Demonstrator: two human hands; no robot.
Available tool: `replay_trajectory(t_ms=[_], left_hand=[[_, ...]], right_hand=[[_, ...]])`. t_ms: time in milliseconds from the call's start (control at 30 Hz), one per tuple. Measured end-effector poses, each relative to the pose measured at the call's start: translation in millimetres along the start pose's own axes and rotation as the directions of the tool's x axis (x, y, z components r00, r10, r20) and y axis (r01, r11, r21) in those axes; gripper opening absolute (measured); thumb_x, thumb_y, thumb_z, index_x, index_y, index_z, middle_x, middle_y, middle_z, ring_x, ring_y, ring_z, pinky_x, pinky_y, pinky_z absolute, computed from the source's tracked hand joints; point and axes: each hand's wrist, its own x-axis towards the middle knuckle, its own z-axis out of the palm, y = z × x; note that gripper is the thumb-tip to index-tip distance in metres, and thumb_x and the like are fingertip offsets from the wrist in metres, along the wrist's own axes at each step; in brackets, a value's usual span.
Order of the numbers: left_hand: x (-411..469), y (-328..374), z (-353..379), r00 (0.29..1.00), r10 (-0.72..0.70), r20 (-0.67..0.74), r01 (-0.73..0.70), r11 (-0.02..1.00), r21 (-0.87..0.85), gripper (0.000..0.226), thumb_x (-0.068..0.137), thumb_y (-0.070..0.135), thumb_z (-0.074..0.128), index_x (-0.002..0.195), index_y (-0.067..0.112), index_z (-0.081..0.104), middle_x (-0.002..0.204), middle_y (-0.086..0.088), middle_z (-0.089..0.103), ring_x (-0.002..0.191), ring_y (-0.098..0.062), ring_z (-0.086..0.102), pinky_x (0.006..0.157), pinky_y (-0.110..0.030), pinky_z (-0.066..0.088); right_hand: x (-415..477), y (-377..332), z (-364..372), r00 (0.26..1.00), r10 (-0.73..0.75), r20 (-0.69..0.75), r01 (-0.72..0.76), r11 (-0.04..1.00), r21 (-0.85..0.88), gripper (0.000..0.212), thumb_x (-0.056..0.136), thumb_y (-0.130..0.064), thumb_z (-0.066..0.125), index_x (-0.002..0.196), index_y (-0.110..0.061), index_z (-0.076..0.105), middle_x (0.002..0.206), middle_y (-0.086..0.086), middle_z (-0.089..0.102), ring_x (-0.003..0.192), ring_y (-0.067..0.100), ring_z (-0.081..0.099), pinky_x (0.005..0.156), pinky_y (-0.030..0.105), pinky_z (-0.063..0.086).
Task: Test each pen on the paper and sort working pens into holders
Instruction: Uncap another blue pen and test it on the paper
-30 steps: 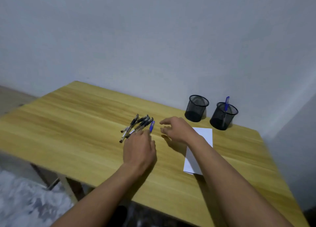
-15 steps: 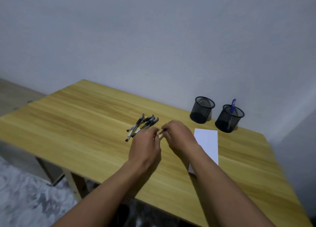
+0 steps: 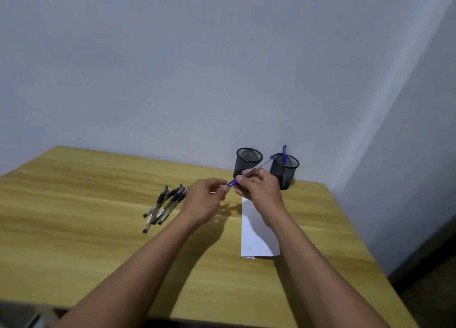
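Observation:
My right hand (image 3: 259,188) grips a blue pen (image 3: 249,174) by its barrel, held above the table with its far end pointing at the holders. My left hand (image 3: 206,199) pinches the pen's near end, the blue cap, between thumb and fingers. A heap of several black pens (image 3: 165,205) lies on the wooden table (image 3: 74,216) left of my hands. A white sheet of paper (image 3: 256,238) lies under my right forearm. Two black mesh holders stand at the back: the left holder (image 3: 248,161) looks empty, the right holder (image 3: 283,171) has one blue pen (image 3: 284,152) in it.
A pale wall rises right behind the table and holders, and another wall closes in on the right. The table's right edge runs close to the paper and the right holder. Floor shows at the lower left and lower right corners.
My left hand picked the blue pen out of the heap and both hands met on it. Now the pen is lifted off the table, nearer the holders, held at both ends.

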Motion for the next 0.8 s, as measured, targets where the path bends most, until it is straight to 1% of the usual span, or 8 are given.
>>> replay_trajectory(t_ms=[67,133,200,267,400,533,667,800], left_hand=[[6,3,4,0.999,-0.031,0.011,0.033,0.982,-0.187,0.012,0.093,0.012,0.066,0.098,0.011,0.076,0.085,-0.005,0.076,0.080,-0.020,0.073,0.072,-0.033,0.060],[12,9,4,0.999,-0.049,0.006,0.048,0.953,-0.299,0.011,0.091,0.003,0.067,0.088,0.010,0.076,0.081,-0.011,0.073,0.075,-0.021,0.070,0.069,-0.027,0.059],[17,16,4,0.998,-0.061,0.036,0.070,0.922,-0.381,0.010,0.089,0.000,0.069,0.088,0.007,0.075,0.079,-0.010,0.072,0.073,-0.019,0.068,0.071,-0.026,0.059],[22,22,5,0.995,-0.059,0.081,0.088,0.897,-0.433,0.009,0.087,-0.002,0.070,0.092,0.003,0.075,0.080,-0.009,0.073,0.074,-0.017,0.068,0.071,-0.023,0.058],[36,30,9,0.991,-0.019,0.133,0.073,0.906,-0.416,0.015,0.085,-0.006,0.070,0.100,-0.004,0.074,0.088,-0.017,0.074,0.076,-0.018,0.070,0.071,-0.020,0.057],[53,35,9,0.984,-0.020,0.178,0.086,0.924,-0.373,0.013,0.085,-0.005,0.070,0.096,-0.001,0.075,0.083,-0.014,0.075,0.072,-0.015,0.071,0.069,-0.019,0.057],[71,37,12,0.979,-0.087,0.185,0.151,0.918,-0.368,0.011,0.085,-0.007,0.069,0.087,0.002,0.075,0.074,-0.011,0.073,0.063,-0.013,0.069,0.065,-0.018,0.057],[86,31,19,0.956,-0.191,0.221,0.264,0.890,-0.373,0.009,0.085,-0.007,0.069,0.090,-0.003,0.075,0.073,-0.012,0.072,0.060,-0.013,0.068,0.063,-0.018,0.056]], right_hand=[[-5,-3,-7,0.999,0.047,-0.015,-0.046,0.997,0.064,0.007,0.091,0.000,0.071,0.096,-0.002,0.067,0.088,0.015,0.075,0.078,0.017,0.075,0.075,0.030,0.064],[-7,-5,-13,0.997,0.076,-0.007,-0.075,0.991,0.109,0.004,0.091,-0.001,0.071,0.093,-0.004,0.068,0.090,0.018,0.076,0.083,0.022,0.076,0.077,0.032,0.064],[-6,-6,-19,0.996,0.083,0.015,-0.085,0.987,0.136,0.002,0.092,-0.003,0.071,0.093,-0.004,0.070,0.089,0.018,0.076,0.084,0.024,0.076,0.080,0.033,0.064],[-5,-6,-21,0.995,0.089,0.034,-0.093,0.982,0.164,0.004,0.092,-0.006,0.071,0.095,-0.003,0.073,0.089,0.018,0.076,0.085,0.024,0.076,0.081,0.032,0.063],[2,-5,-20,0.994,0.096,0.054,-0.105,0.974,0.199,0.009,0.093,-0.011,0.072,0.097,-0.004,0.075,0.088,0.017,0.077,0.081,0.020,0.075,0.080,0.030,0.063],[14,-9,-21,0.996,0.093,0.014,-0.094,0.966,0.239,0.008,0.092,-0.007,0.072,0.091,0.000,0.076,0.082,0.018,0.076,0.073,0.018,0.074,0.070,0.022,0.062],[28,-7,-21,0.994,0.103,-0.022,-0.095,0.965,0.245,0.008,0.091,-0.003,0.072,0.090,0.004,0.076,0.081,0.019,0.076,0.071,0.019,0.074,0.069,0.021,0.062],[40,3,-21,0.987,0.145,-0.064,-0.125,0.959,0.256,0.007,0.090,-0.003,0.073,0.089,0.004,0.076,0.079,0.019,0.076,0.068,0.018,0.074,0.067,0.021,0.062]])
